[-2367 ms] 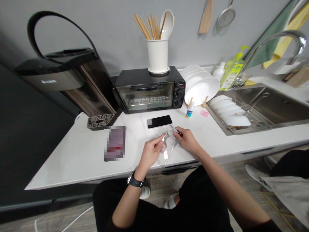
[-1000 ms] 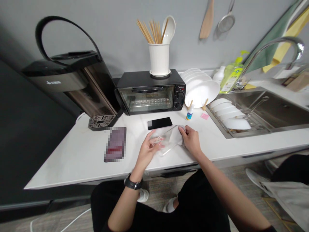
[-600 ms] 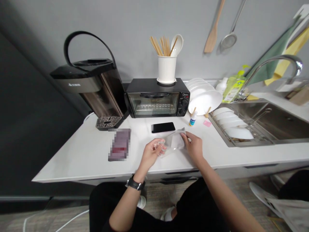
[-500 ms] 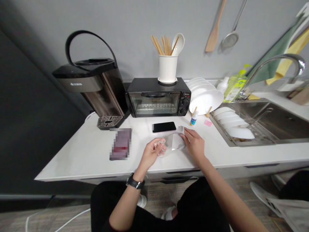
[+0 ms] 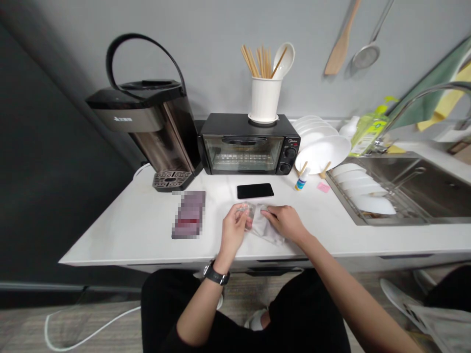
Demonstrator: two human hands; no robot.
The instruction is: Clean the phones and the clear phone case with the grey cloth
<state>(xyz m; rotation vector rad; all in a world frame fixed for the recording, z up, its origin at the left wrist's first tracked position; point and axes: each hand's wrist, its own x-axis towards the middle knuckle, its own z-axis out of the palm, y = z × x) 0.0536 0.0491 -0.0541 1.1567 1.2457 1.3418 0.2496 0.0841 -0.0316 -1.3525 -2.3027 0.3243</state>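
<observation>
At left on the white countertop (image 5: pixel 121 235) stands a hot-water dispenser (image 5: pixel 145 120), its pale badge too small to read. Nearer lies a purple pouch-like item (image 5: pixel 190 208), details blurred out. The left hand (image 5: pixel 234 228) has its fingers curled in a pinch on the left end of a clear phone case (image 5: pixel 251 212), held over the counter's near edge area. The case looks light, bendy and rather slick — best gripped by its rim, without twisting. Just beyond lies a black-screened smartphone (image 5: pixel 255 190); farther back, the toaster oven (image 5: pixel 243 153) reads "Midea". The right hand (image 5: pixel 289 220), fingers nearly closed, pinches a soft, pale cloth (image 5: pixel 263 226) against the case. Rightward, a small bottle (image 5: pixel 300 182) has a blue-and-yellow label, unreadable; likewise the green pump bottle's (image 5: pixel 369 131) label.
</observation>
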